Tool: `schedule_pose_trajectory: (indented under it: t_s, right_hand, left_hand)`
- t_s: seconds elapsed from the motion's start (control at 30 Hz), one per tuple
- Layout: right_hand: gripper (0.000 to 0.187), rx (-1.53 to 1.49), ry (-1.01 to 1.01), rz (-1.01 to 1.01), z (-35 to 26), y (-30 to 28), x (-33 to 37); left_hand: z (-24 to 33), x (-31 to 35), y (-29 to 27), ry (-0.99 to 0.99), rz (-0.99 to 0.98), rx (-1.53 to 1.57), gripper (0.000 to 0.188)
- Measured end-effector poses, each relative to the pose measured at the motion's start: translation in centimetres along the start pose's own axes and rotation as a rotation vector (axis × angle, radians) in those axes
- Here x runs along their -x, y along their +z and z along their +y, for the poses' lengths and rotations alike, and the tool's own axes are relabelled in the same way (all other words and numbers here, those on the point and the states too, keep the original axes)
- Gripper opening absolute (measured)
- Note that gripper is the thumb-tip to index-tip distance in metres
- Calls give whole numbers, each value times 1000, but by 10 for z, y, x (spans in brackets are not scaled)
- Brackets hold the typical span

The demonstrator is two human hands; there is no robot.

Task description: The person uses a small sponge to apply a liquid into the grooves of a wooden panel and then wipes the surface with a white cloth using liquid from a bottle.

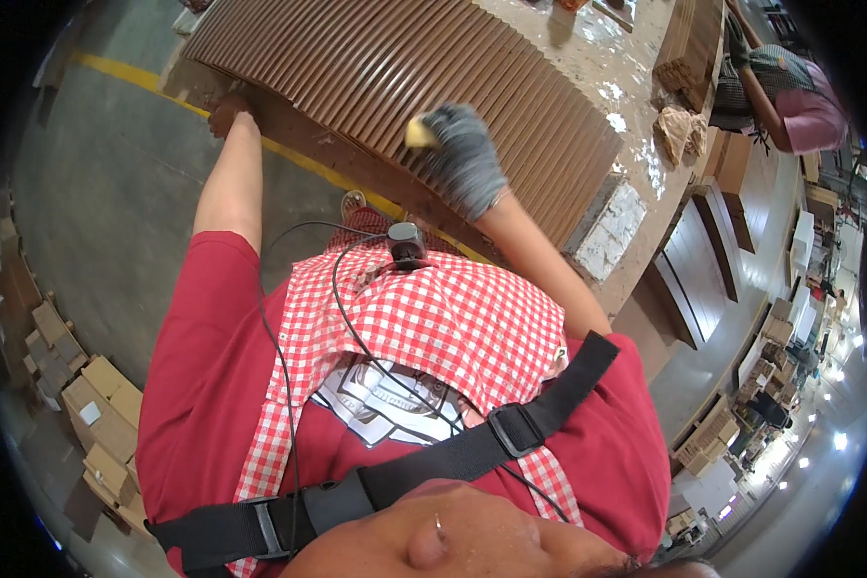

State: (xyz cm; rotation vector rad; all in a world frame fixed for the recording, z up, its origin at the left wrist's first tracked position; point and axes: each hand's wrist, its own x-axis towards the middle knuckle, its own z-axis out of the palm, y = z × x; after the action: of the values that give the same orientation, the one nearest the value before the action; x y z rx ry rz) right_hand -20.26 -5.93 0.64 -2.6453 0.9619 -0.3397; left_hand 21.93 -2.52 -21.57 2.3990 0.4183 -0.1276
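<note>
Two hands work at one ribbed brown panel that fills the upper middle of the frame, its surface cut into many narrow parallel ridges that fan out under the lens. Your right hand wears a grey knitted glove and presses on the ridges near the panel's lower edge, its fingers curled around a small yellow pad, soft-looking and rounded. Your left hand is bare and sits at the panel's lower left corner, at upper left of the frame; its fingers wrap over the edge, holding the panel there. The panel lies on a table whose pale top is blotched and crusted with dried white patches. A crumpled tan rag lies on the table right of the panel, near a stack of brown strips. At upper right another person's arm reaches in. Grey concrete floor with a yellow line spreads at left, cardboard boxes stacked at lower left.
</note>
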Motion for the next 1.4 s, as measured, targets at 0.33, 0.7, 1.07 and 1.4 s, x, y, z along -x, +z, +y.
schedule_pose_trajectory:
  t_s: [0.33, 0.7, 1.07, 1.4]
  right_hand:
    - [46, -315, -21, 11, -22, -29, 36]
    - [40, -74, 24, 280, 106, -19, -25]
    - [37, 279, 240, 308, 225, -59, -107]
    - [36, 353, 197, 108, 144, -33, -71]
  left_hand:
    - [5, -12, -3, -39, -3, 38, 62]
    - [-3, -22, 5, 21, 35, -40, 57]
    - [7, 11, -23, -64, -40, 100, 56]
    - [-1, -16, -2, 92, -58, -76, 59]
